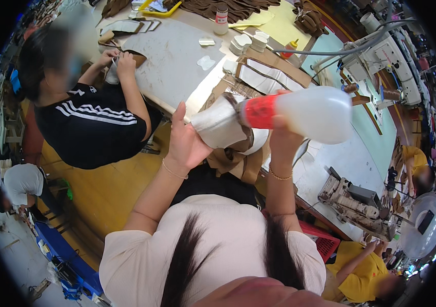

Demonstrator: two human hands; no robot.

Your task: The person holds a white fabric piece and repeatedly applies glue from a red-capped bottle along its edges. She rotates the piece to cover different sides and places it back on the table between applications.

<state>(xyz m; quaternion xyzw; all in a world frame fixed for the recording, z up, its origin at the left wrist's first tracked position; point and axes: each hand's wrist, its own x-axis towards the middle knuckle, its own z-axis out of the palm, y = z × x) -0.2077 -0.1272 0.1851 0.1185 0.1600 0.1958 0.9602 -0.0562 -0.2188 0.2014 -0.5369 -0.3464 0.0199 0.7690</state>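
My left hand (186,140) holds a pale grey shoe upper piece (221,124) with a brown edge, raised in front of me. In my right hand (283,139) is a white squeeze bottle (316,113) with a red band, tipped sideways. Its nozzle end meets the brown edge of the piece. Both wrists carry thin gold bracelets. More brown and white cut pieces (238,158) lie under my hands on the table edge.
A grey worktable (177,61) holds white cut parts, a small red-capped bottle (221,19) and stacked pieces. A person in a black striped shirt (92,125) works at its left. A sewing machine (382,51) stands right; a worn metal machine (353,204) sits lower right. Others in yellow sit nearby.
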